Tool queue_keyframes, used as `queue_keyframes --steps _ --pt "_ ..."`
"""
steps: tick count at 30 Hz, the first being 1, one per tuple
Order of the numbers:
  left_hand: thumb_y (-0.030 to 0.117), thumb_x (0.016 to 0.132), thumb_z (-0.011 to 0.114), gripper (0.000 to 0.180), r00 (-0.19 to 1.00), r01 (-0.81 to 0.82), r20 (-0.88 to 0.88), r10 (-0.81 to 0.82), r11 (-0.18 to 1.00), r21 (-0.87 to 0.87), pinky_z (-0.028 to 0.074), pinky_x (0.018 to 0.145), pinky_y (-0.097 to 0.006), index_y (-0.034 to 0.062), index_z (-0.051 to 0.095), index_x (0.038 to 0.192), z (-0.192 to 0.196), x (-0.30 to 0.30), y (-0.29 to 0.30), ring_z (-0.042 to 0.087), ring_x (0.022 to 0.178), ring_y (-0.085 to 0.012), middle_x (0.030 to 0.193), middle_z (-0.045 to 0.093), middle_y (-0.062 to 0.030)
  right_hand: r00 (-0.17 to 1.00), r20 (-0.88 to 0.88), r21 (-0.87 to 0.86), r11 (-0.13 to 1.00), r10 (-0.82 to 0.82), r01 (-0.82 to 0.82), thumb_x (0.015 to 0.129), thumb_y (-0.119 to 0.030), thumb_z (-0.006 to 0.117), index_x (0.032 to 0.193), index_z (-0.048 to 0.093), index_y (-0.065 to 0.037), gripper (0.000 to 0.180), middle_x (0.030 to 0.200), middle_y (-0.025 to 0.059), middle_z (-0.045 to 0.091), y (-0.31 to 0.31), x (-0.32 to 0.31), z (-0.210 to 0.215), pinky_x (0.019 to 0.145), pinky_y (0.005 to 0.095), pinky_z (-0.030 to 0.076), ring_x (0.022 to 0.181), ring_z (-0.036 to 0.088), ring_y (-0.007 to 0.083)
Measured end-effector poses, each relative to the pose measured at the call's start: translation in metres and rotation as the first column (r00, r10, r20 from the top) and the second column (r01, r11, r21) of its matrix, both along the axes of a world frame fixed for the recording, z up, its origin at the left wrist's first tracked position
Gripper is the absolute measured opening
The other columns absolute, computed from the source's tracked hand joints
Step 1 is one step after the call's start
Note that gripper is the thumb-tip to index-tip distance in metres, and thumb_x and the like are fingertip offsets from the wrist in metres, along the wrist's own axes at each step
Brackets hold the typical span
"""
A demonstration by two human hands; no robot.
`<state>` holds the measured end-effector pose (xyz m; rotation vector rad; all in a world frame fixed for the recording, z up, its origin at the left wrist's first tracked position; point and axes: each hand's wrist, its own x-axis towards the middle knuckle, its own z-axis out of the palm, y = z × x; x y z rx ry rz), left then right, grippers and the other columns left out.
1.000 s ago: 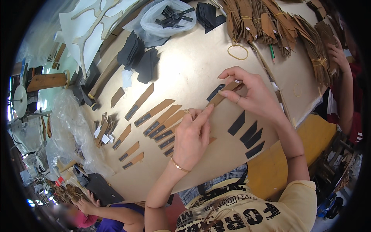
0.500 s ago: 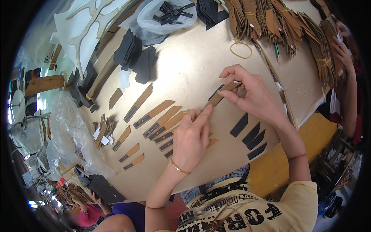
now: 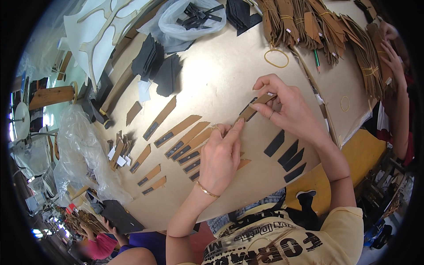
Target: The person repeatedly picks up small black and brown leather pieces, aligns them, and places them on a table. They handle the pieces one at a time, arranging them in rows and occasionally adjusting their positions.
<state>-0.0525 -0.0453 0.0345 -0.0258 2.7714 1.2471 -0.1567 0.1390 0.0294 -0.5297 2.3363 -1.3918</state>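
Note:
A narrow brown leather strip (image 3: 247,113) with a black strip along its far edge is held between my two hands above the table. My right hand (image 3: 289,108) pinches its upper end between thumb and curled fingers. At the lower end, my left hand (image 3: 219,159) is closed, with the index finger pressed on the strip. Several brown strips with black end patches (image 3: 181,129) lie in a slanting row left of my left hand, which covers some of them. Beneath my right forearm are several loose black strips (image 3: 274,144).
Black sheet pieces (image 3: 168,76) and a clear bag of black strips (image 3: 190,31) lie at the back. Bundled brown pieces (image 3: 287,24) stand far right, near a rubber band (image 3: 276,58) and a green pencil (image 3: 316,60). Another person's hand (image 3: 393,59) holds brown pieces at right.
Both hands keep nearly the same place and grip on the leather strip. The view shifts slightly, and a dark shoe now shows over the yellow bench.

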Motion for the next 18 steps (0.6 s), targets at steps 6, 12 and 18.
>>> queue_keyframes --steps 6,12,18 --pt "-0.006 0.087 0.061 0.041 1.000 0.007 0.011 -0.006 1.000 -0.022 0.049 0.061 -0.031 0.0086 0.069 0.124 0.0002 0.0015 0.0008 0.058 0.065 -0.0198 0.092 0.063 -0.0130 1.000 -0.016 0.015 1.000 0.002 -0.002 0.087 -0.004 0.072 0.112 0.052 -0.003 0.032 0.088 0.0062 0.064 0.0001 0.0002 -0.0004 0.052 0.0238 0.046 0.063 0.061 0.0097" --pt "-0.008 0.084 0.062 0.046 0.999 0.037 0.011 -0.036 0.997 -0.066 0.051 0.065 -0.034 0.0090 0.067 0.126 0.0007 0.0032 0.0011 0.062 0.073 -0.0254 0.096 0.063 -0.0147 0.999 -0.038 0.033 0.999 0.010 -0.008 0.086 -0.006 0.074 0.111 0.052 -0.003 0.034 0.088 0.0070 0.063 0.0010 0.0000 -0.0018 0.056 0.0262 0.048 0.064 0.061 0.0128" --pt "-0.008 0.082 0.064 0.049 0.998 0.066 -0.004 -0.067 0.988 -0.140 0.053 0.068 -0.036 0.0102 0.066 0.128 0.0009 0.0046 0.0030 0.064 0.077 -0.0288 0.102 0.062 -0.0161 1.000 0.003 0.013 1.000 -0.004 0.004 0.085 -0.007 0.075 0.111 0.052 -0.004 0.035 0.089 0.0065 0.063 0.0020 -0.0002 -0.0032 0.058 0.0267 0.048 0.068 0.061 0.0142"
